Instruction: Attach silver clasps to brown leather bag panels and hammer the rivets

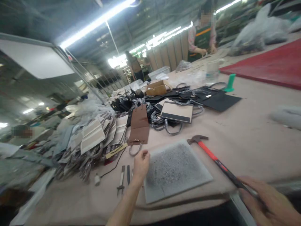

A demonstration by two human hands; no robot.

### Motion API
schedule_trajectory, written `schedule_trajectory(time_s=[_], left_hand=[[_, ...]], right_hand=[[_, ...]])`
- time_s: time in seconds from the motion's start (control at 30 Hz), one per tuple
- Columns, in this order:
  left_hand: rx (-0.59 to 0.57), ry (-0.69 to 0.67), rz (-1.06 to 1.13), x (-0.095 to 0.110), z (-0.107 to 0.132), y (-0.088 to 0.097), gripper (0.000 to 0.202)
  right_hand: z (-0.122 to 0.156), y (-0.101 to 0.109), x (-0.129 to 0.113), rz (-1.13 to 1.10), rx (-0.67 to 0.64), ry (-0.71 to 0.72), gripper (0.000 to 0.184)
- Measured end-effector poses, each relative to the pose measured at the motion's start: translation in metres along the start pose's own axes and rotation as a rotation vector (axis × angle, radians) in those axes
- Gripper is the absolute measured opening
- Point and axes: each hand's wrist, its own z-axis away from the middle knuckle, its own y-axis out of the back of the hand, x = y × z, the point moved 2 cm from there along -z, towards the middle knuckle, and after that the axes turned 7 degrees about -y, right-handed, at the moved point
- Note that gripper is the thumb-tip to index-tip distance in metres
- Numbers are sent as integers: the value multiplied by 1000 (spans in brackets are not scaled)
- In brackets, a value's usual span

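Observation:
My left hand (140,164) is stretched forward with its fingers curled in a loose fist, resting at the left edge of a grey pitted pad (174,169). Whether anything is in its pinch I cannot make out. Just beyond it lies a brown leather bag piece (139,125) with a loop handle. My right hand (270,199) is at the lower right, fingers wrapped round the dark grip of a claw hammer (213,157) with a red shaft; the hammer's head lies on the table by the pad's far corner.
Thin metal tools (122,179) lie left of my left hand. Piles of bag panels (94,138) and black straps (178,103) cover the table's middle. A red mat (270,66) and green stand (230,83) sit far right. People work in the background.

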Motion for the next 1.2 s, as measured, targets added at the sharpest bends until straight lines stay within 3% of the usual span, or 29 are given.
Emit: schedule_trajectory(time_s=[0.07,0.13,0.2,0.3,0.43,0.53,0.6,0.67,0.77,0.87,0.93,1.03,1.1,1.2], left_hand=[[18,-73,-330,-8,-31,4,25],[-17,-75,-599,-18,-55,11,29],[-59,-48,-725,-33,-74,19,33],[-129,-17,-764,-54,-92,34,30],[-266,-61,-813,-70,-87,44,24],[-343,-269,-857,-71,-70,43,20],[-358,-402,-870,-71,-63,40,18],[-310,-399,-841,-69,-67,41,14],[-151,-320,-751,-47,-85,55,12],[-12,-385,-598,4,-93,78,9],[9,-497,-520,45,-78,87,12],[-60,-702,-477,90,-24,79,16],[-99,-786,-456,99,25,60,15],[-159,-832,-453,86,103,21,12]], right_hand=[[-14,-44,-44,-1,-120,260,28],[-16,-81,-76,51,-181,409,25],[-12,-110,-91,131,-210,504,25],[-4,-135,-92,233,-206,573,29],[1,-143,-85,263,-200,575,29],[1,-143,-84,260,-224,554,31],[1,-144,-84,250,-229,538,32],[0,-145,-83,237,-223,537,33],[0,-145,-82,230,-212,552,34],[-1,-146,-81,211,-208,542,33],[-1,-145,-80,173,-227,494,31],[-1,-141,-77,50,-292,365,34],[-3,-134,-73,-63,-343,248,36],[-8,-122,-70,-207,-459,41,37]])
